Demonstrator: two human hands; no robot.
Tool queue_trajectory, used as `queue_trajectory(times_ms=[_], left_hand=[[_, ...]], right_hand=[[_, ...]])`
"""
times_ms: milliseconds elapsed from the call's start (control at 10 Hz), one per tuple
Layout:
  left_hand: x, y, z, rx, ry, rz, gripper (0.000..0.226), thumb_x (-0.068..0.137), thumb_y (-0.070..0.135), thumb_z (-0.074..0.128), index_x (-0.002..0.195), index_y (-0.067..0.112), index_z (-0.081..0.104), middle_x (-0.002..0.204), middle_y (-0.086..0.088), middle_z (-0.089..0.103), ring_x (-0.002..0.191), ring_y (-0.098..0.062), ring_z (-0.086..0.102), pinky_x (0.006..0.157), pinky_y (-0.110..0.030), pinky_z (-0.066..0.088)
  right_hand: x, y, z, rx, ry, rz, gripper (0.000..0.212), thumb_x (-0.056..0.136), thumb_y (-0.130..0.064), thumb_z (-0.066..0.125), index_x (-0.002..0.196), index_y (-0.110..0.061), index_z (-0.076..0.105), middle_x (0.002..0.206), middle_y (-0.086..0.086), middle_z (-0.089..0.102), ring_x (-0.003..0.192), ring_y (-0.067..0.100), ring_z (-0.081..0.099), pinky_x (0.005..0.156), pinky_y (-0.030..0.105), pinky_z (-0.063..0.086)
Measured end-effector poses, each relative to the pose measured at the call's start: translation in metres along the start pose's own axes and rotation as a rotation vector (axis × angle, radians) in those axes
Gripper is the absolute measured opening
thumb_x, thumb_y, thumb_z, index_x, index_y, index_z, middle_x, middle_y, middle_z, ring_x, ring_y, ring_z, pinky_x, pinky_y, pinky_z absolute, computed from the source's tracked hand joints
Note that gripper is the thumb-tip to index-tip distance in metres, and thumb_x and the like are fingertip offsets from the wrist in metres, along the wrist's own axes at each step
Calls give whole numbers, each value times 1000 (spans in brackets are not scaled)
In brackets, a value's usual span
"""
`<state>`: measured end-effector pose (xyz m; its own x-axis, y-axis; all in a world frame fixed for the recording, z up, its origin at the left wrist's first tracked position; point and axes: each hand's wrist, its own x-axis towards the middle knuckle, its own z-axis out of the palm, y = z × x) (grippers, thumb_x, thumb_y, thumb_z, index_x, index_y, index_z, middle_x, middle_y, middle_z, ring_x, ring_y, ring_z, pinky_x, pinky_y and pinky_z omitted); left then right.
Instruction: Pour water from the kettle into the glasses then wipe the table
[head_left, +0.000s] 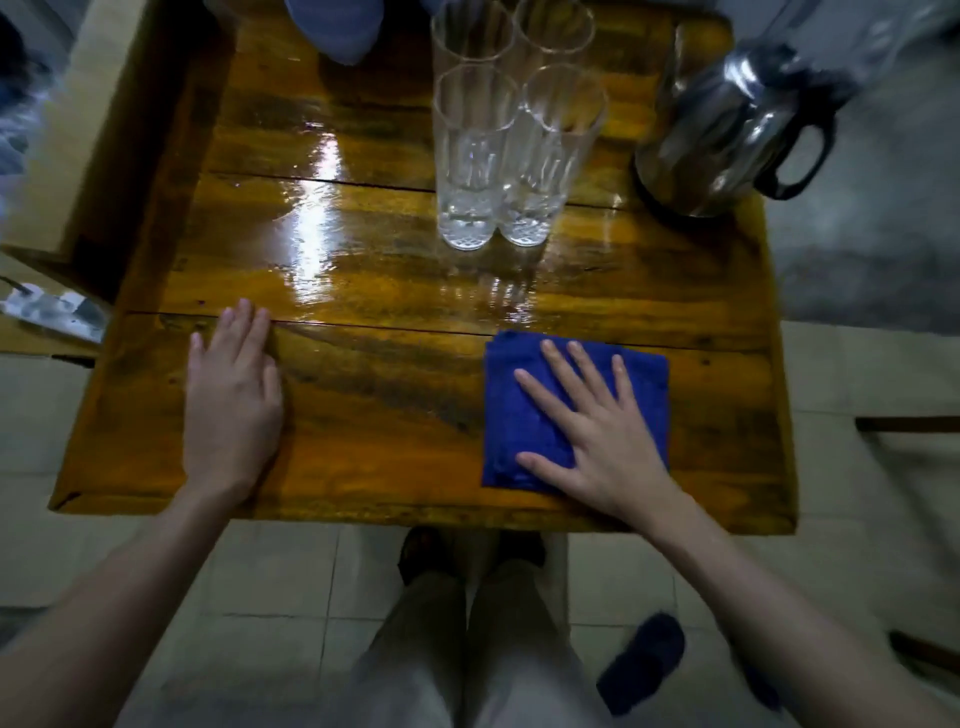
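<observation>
Right hand (597, 431) flat, fingers spread, on blue cloth (524, 415); four glasses (514, 150) and kettle (722, 135) beyond.

Both arms reach forward, bare to the elbow. Left hand (232, 395) lies flat, palm down, fingers together and pointing ahead. Right hand (597, 421) presses down flat too, fingers fanned wide, thumb stretched out leftward.

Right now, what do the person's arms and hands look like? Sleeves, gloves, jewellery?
Both hands are bare: no gloves on the left hand or the right hand. No rings, watch or wristbands show. Both forearms are uncovered right to the frame edge, so no sleeves are visible. No markings or bandages can be made out.
</observation>
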<state>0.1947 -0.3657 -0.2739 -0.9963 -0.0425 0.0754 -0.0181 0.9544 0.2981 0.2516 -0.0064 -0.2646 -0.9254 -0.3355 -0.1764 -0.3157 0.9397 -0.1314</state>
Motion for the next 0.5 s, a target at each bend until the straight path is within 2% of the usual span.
queue_trajectory(times_ms=[100, 300, 400, 500], left_hand=[[1, 1, -1, -4, 0, 3, 54, 97, 25, 26, 147, 7, 31, 157, -10, 27, 148, -22, 19, 121, -41, 5], [0, -1, -3, 76, -30, 39, 53, 98, 24, 26, 147, 4, 32, 156, -16, 29, 146, -28, 23, 120, -46, 10], [4, 5, -11, 142, -72, 47, 49, 101, 19, 27, 146, 2, 34, 154, -18, 31, 145, -32, 26, 118, -49, 16], [10, 10, -33, 137, -249, 81, 46, 102, 19, 30, 145, 3, 35, 153, -17, 34, 143, -30, 29, 118, -45, 19]], right_hand=[[-33, 61, -7, 23, -31, 112, 83, 85, -79, 23, 155, -35, 13, 166, 0, 2, 152, 21, -5, 119, 59, 3], [-38, 69, -10, 37, -78, 121, 83, 86, -77, 26, 155, -36, 7, 166, -1, -4, 152, 20, -9, 120, 58, -2], [-36, 70, -22, 57, -104, 128, 83, 85, -80, 21, 155, -38, 4, 165, -4, -6, 152, 17, -11, 121, 57, 0], [-36, 59, -53, 189, -67, 259, 89, 82, -80, 2, 154, -32, 16, 164, -4, 11, 152, 15, 6, 123, 47, 9]])
